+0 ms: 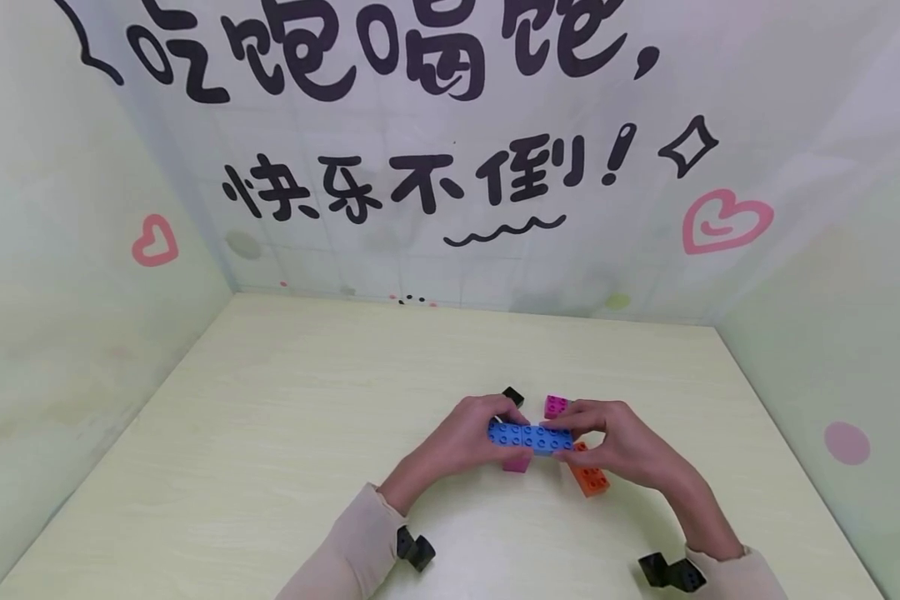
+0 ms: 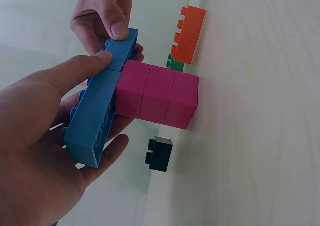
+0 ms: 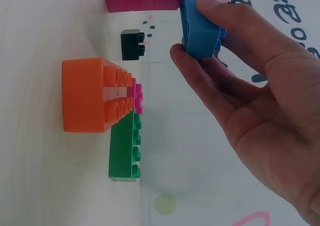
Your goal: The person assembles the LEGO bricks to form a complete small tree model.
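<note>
Two blue toy bricks (image 1: 547, 440) lie end to end across the top of a stack of three pink bricks (image 2: 157, 94), which stands upright on the table. The left hand (image 1: 476, 433) grips the left blue brick (image 2: 92, 118), thumb on one side and fingers on the other. At the opposite end, the right hand (image 1: 621, 442) pinches the other blue brick (image 3: 200, 28) between thumb and fingers. Most of the pink stack is hidden under the blue bricks in the head view.
An orange brick (image 1: 591, 481) lies just below the right hand. Behind the hands are a small black brick (image 1: 513, 397), a small magenta brick (image 1: 555, 406) and a long green brick (image 3: 124, 153). Printed walls enclose the table (image 1: 270, 433) at the back and sides.
</note>
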`<state>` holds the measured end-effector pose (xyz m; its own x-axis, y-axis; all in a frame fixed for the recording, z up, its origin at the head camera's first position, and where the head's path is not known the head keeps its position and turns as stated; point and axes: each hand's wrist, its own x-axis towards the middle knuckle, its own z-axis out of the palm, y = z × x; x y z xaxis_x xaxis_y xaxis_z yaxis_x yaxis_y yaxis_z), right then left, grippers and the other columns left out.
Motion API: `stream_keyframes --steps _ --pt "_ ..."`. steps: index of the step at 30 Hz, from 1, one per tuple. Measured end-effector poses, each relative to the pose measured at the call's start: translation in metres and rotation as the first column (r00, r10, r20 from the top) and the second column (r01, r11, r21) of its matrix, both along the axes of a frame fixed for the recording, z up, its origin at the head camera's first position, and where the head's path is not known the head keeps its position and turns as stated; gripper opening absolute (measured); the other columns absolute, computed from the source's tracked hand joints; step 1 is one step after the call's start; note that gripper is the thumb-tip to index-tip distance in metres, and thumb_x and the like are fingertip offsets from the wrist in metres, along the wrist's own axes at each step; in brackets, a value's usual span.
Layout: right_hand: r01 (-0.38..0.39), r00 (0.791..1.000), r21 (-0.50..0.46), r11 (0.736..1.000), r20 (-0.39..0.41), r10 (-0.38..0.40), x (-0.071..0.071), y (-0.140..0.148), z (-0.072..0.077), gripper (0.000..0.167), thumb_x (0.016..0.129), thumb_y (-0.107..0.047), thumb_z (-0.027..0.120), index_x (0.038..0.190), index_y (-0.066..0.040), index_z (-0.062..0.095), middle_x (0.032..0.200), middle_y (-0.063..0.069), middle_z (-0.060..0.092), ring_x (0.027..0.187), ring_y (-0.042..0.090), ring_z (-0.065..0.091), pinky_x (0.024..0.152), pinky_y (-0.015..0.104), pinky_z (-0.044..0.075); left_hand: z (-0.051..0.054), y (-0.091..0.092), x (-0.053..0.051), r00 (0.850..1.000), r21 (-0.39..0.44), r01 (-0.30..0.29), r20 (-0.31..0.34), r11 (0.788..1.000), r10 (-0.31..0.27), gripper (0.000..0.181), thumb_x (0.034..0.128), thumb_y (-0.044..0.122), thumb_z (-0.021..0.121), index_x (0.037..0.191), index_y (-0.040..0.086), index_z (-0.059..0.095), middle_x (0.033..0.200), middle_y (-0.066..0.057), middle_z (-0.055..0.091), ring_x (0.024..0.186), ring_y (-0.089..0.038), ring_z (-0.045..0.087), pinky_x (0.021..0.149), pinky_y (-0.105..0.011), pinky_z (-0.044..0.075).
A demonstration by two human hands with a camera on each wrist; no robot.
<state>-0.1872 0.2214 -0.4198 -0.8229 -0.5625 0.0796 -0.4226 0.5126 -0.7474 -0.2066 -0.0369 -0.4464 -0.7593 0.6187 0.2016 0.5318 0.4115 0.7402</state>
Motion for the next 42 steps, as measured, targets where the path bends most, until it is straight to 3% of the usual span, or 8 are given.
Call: stream_keyframes --steps 17,20,23,26,29,34,38,42 --pt "0.005 1.000 -0.020 1.000 0.027 -0.005 -0.002 -0.002 0.000 0.038 0.078 -0.011 0.083 0.114 -0.018 0.073 0.103 -0.006 0.065 0.084 0.015 0.063 0.077 0.041 0.056 -0.002 0.000 0.000 1.000 0.034 -0.003 0.014 0.999 0.002 0.029 0.0828 0.036 0.079 0.105 0.020 0.068 0.096 0.014 0.062 0.083 -0.005 0.056 0.073 -0.020 0.049" --pt "0.012 0.998 -0.012 1.000 0.059 -0.012 -0.001 -0.002 0.000 0.039 0.079 -0.011 0.083 0.116 -0.015 0.071 0.106 -0.004 0.066 0.086 0.016 0.064 0.080 0.042 0.055 -0.005 0.000 -0.001 0.999 0.034 -0.007 0.042 0.999 0.005 0.030 0.0820 0.037 0.080 0.104 0.021 0.068 0.096 0.014 0.062 0.084 -0.006 0.055 0.072 -0.021 0.049" --pt "0.044 0.996 0.059 0.997 0.069 -0.048 0.002 -0.002 0.001 0.046 0.078 -0.014 0.084 0.120 -0.011 0.066 0.109 -0.003 0.065 0.092 0.018 0.064 0.083 0.040 0.054 -0.007 0.001 -0.001 0.996 0.039 -0.013 0.083 0.999 0.010 0.031 0.0809 0.038 0.081 0.103 0.022 0.067 0.097 0.013 0.062 0.085 -0.007 0.056 0.073 -0.022 0.050" --pt "0.125 0.990 0.195 0.973 0.045 -0.136 0.004 -0.002 0.006 0.054 0.075 -0.021 0.087 0.120 -0.006 0.061 0.106 0.000 0.064 0.094 0.021 0.061 0.081 0.038 0.054 -0.009 0.001 -0.001 0.994 0.042 -0.023 0.108 0.999 0.019 0.033 0.0801 0.038 0.082 0.104 0.022 0.066 0.099 0.013 0.062 0.087 -0.007 0.057 0.075 -0.022 0.050" --pt "0.210 0.971 0.347 0.914 0.037 -0.237 0.008 -0.003 0.008 0.060 0.070 -0.029 0.090 0.114 -0.003 0.059 0.096 0.002 0.062 0.086 0.020 0.057 0.073 0.034 0.053 -0.010 0.001 -0.001 0.993 0.037 -0.030 0.118 0.999 0.026 0.035 0.0796 0.039 0.082 0.106 0.023 0.066 0.101 0.013 0.062 0.089 -0.007 0.057 0.077 -0.022 0.049" --pt "0.236 0.948 0.511 0.827 0.066 -0.311 0.012 -0.002 0.000 0.065 0.065 -0.035 0.092 0.107 0.000 0.057 0.081 0.004 0.054 0.071 0.017 0.050 0.061 0.031 0.044 -0.011 0.000 -0.001 0.991 0.023 -0.043 0.126 0.999 0.040 0.036 0.0789 0.039 0.083 0.107 0.023 0.066 0.102 0.013 0.062 0.090 -0.007 0.057 0.079 -0.023 0.049" --pt "0.216 0.939 0.538 0.815 0.113 -0.324 0.012 -0.001 -0.005 0.057 0.065 -0.033 0.092 0.100 -0.002 0.058 0.074 0.004 0.051 0.068 0.017 0.049 0.059 0.033 0.040 -0.011 0.000 -0.002 0.991 0.030 -0.042 0.125 0.999 0.038 0.036 0.0786 0.038 0.083 0.107 0.022 0.067 0.101 0.013 0.062 0.090 -0.008 0.057 0.078 -0.023 0.049" --pt "0.190 0.952 0.517 0.834 0.109 -0.285 0.009 0.000 -0.005 0.043 0.068 -0.018 0.090 0.097 -0.003 0.062 0.078 0.002 0.055 0.073 0.018 0.051 0.065 0.034 0.044 -0.014 0.001 -0.002 0.993 0.051 -0.042 0.108 0.998 0.037 0.037 0.0780 0.037 0.084 0.107 0.021 0.069 0.101 0.012 0.064 0.088 -0.007 0.058 0.077 -0.022 0.050"
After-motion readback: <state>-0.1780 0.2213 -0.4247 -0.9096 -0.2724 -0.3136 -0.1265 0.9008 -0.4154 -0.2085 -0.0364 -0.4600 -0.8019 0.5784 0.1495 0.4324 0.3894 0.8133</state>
